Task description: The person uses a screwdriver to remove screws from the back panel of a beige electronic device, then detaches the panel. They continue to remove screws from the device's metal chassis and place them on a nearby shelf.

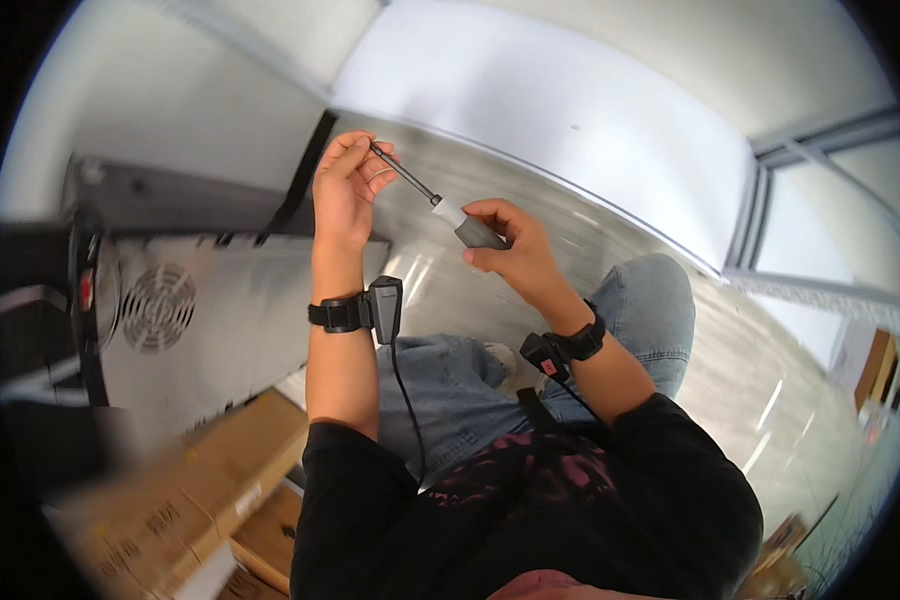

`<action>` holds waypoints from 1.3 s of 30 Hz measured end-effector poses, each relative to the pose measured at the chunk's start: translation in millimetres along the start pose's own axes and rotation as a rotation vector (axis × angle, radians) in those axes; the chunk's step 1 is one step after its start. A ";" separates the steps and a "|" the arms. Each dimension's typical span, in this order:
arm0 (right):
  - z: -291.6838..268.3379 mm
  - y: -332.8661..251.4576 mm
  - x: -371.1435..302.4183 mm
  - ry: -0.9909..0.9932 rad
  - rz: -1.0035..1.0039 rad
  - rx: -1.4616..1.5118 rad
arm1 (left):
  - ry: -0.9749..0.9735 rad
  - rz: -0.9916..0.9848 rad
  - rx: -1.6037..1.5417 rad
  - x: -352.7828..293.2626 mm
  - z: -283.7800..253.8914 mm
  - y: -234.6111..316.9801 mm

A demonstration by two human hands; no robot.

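Screwdriver [440, 205] spans both hands, left [345, 190] pinching tip, right [515, 250] gripping handle

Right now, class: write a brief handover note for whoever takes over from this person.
Left hand: fingertips pinch the tip of the screwdriver shaft.
Right hand: closed round its grey handle.
The tool is held in the air above the lap, between both hands, clear of the metal unit with a fan grille on the left.
Done: screwdriver picked up.
Left: the tool touches nothing but the hands.
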State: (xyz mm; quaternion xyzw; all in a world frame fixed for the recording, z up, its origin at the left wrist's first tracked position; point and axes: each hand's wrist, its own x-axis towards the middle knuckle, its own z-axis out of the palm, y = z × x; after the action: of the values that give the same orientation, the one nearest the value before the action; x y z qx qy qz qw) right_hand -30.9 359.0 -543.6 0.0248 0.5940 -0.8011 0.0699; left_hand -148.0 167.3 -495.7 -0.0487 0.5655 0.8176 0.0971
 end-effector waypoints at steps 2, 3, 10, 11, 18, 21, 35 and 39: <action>-34.9 13.6 -1.7 0.107 -0.031 0.008 | -0.078 -0.090 0.007 24.7 29.2 -30.1; -48.1 17.7 -6.5 0.184 0.000 -0.001 | -0.122 -0.143 -0.009 37.5 41.1 -48.9; -132.2 70.0 -42.8 0.631 0.124 0.038 | -0.178 -0.221 0.208 123.6 108.1 -205.1; -136.8 79.0 -47.7 0.689 0.141 0.054 | -0.165 -0.232 0.319 129.0 113.4 -227.3; -134.0 105.0 -74.8 0.905 0.183 0.116 | -0.211 0.048 1.009 162.3 134.1 -332.9; -132.3 109.3 -80.9 0.924 0.204 0.099 | -0.211 0.128 1.155 172.4 140.0 -345.9; -124.4 92.9 -59.2 0.782 0.224 0.101 | -0.170 -0.124 0.840 159.4 88.6 -318.2; -90.7 73.5 -25.3 0.555 0.220 0.075 | -0.074 -0.491 0.315 110.3 58.3 -239.9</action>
State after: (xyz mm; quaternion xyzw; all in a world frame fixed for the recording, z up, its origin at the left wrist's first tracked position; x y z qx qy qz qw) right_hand 0.5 426.8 -636.8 0.3095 0.5543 -0.7726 -0.0098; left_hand -202.7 315.2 -715.5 -0.1386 0.6528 0.6730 0.3191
